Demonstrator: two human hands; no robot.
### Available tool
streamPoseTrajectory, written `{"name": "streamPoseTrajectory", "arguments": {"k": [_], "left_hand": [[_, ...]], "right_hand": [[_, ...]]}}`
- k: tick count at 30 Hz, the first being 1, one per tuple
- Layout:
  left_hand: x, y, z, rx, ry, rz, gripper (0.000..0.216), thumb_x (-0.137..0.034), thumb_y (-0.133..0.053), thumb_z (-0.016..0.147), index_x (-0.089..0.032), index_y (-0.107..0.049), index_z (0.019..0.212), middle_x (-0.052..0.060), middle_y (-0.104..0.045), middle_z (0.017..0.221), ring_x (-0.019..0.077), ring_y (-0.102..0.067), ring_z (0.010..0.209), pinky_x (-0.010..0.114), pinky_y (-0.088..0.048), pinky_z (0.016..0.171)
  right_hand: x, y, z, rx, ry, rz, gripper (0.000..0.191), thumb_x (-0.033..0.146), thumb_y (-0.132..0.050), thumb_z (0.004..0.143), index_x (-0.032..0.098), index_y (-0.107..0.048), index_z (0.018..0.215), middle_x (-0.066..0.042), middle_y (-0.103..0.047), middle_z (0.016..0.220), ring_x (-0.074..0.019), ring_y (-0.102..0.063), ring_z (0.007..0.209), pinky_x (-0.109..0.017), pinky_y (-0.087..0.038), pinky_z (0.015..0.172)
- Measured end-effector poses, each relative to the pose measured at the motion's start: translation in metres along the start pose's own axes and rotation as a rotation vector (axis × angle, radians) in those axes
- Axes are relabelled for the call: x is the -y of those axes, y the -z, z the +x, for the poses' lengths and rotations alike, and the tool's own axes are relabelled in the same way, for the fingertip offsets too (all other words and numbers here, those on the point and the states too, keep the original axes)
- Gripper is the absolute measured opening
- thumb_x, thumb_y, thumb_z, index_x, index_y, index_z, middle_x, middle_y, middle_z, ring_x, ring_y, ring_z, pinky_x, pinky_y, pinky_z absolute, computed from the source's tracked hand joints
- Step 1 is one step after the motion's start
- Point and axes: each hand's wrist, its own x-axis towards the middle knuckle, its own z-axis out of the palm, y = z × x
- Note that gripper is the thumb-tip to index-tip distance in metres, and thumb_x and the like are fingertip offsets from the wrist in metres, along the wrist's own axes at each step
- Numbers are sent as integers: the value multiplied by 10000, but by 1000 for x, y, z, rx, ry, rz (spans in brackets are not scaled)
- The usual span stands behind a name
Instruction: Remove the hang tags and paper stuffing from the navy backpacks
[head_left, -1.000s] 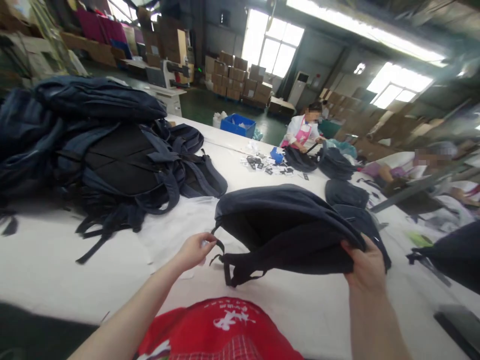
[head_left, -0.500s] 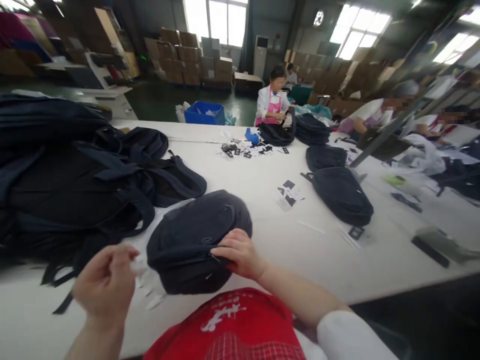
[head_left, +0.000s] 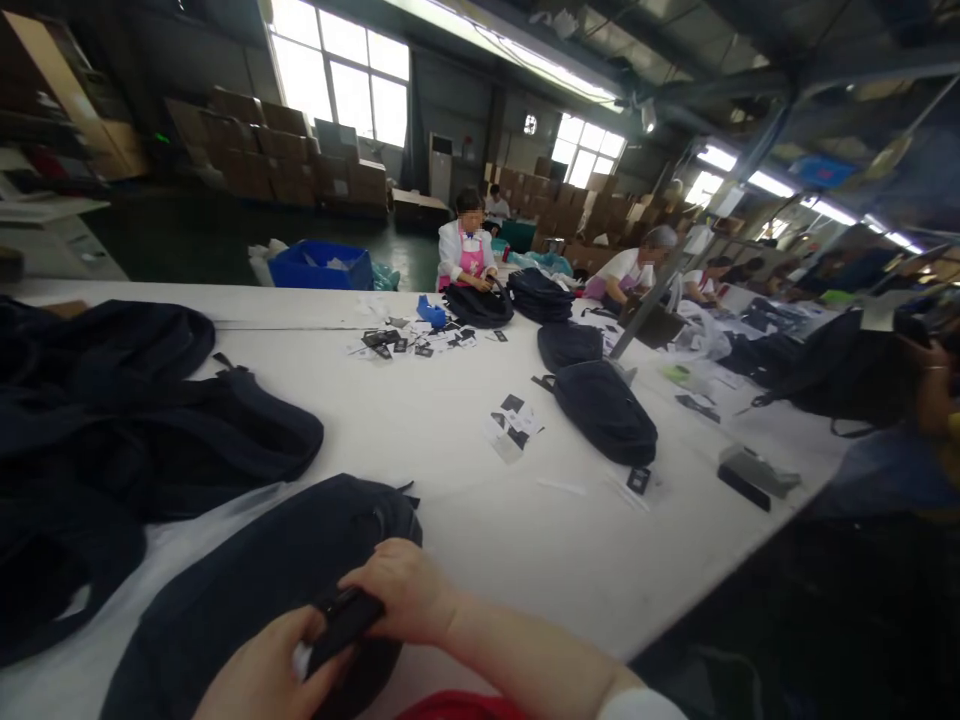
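Note:
A dark navy backpack (head_left: 232, 580) lies on the white table right in front of me. Over its near side, both hands meet at a short, flat black piece (head_left: 346, 625), perhaps a strap or a tag; blur hides its kind. My left hand (head_left: 274, 660) pinches the lower end between thumb and fingers, and a bit of white shows in that grip. At the upper end, my right hand (head_left: 409, 590) is closed with fingers curled. The bag's lower part runs out of view behind my hands.
More navy backpacks (head_left: 247, 430) are heaped on the left. Loose tags (head_left: 514, 425) and another backpack (head_left: 606, 410) lie farther right, beside a slanted metal post (head_left: 649, 300). Across the table a person (head_left: 469, 250) handles a bag near a blue bin (head_left: 321, 266).
My left hand has come rightward to the bag and now grips the black piece close to my right hand. The view has swung right and up, and the bag appears closer and lower.

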Motion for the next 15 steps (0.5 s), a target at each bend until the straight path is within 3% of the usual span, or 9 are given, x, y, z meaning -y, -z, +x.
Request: {"name": "streamPoseTrajectory", "arguments": {"k": [2,4,6,8,10,13,15], "left_hand": [[-11,-2,13,205,68,-212,368,-573,-591,654,-205,-601,649,43,-671,675,237,-632,671,314,-461,641],[-18,-14,24,412,158,-520,421,-604,-601,654,-187,-589,709,37,-658,662,202,-610,630,290,-450,624],[-20,-36,34,545,241,-760,460,-626,-611,663,-183,-570,781,16,-629,592,170,-576,565,273,-437,605],[-23,-68,42,585,273,-812,479,-643,-628,655,-188,-543,779,-14,-562,488,152,-529,493,266,-412,575],[-26,-104,50,581,299,-742,501,-658,-649,626,-192,-536,774,-32,-515,451,152,-507,458,267,-382,539],[-33,-149,62,577,347,-598,500,-619,-686,604,-191,-565,832,-13,-557,541,192,-579,538,284,-394,551],[-36,-164,68,581,346,-502,450,-564,-693,623,-191,-594,853,15,-610,638,222,-624,642,297,-422,596]], "right_hand": [[-4,15,-14,-35,-40,45,681,485,-714,670,182,-530,1251,-99,-658,1132,-246,-578,1086,-390,-393,1039],[-16,33,-36,-92,-132,91,916,555,-758,590,176,-437,1358,-143,-500,1370,-287,-435,1277,-433,-325,1103],[-44,49,-60,-149,-317,94,889,573,-729,647,188,-409,1382,-149,-416,1436,-289,-372,1326,-447,-323,1105],[-89,61,-82,-214,-567,20,635,489,-622,795,165,-468,1319,-152,-512,1332,-264,-459,1246,-432,-366,1071],[-146,69,-97,-182,-831,-116,458,404,-557,853,148,-530,1232,-146,-586,1209,-254,-533,1146,-410,-409,1023],[-235,78,-101,-54,-1034,-242,401,326,-540,859,141,-544,1215,-153,-588,1194,-252,-534,1142,-363,-403,1005],[-287,80,-93,-7,-1092,-273,443,299,-538,852,115,-516,1255,-181,-557,1238,-264,-500,1188,-354,-366,1025]]}}
